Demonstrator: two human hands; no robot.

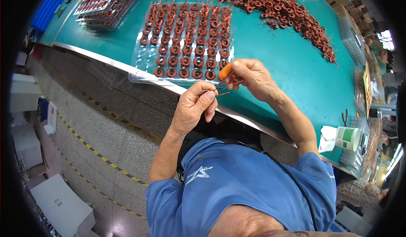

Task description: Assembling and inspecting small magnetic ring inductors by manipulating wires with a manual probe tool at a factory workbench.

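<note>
My left hand (196, 105) is closed in a pinch just off the bench's near edge, with thin reddish copper wires (223, 94) sticking out of its fingertips. Whether a coil body sits inside those fingers is hidden. My right hand (253, 78) is closed above the bench edge, its fingertips at the upper ends of the same wires. An orange rounded piece (226, 72) shows at the right fingertips; I cannot tell if it is a finger cot or a handle. Right behind both hands lies a clear plastic tray (141, 64) with rows of copper-wound ring coils (185, 62).
A long heap of loose coils (279, 9) spreads across the green bench (270, 47). Stacked filled trays (110, 9) stand at the far left, near a blue crate (46, 11). At the right are a white-and-green tub (347, 138), pliers (345, 117) and wire baskets (352, 40).
</note>
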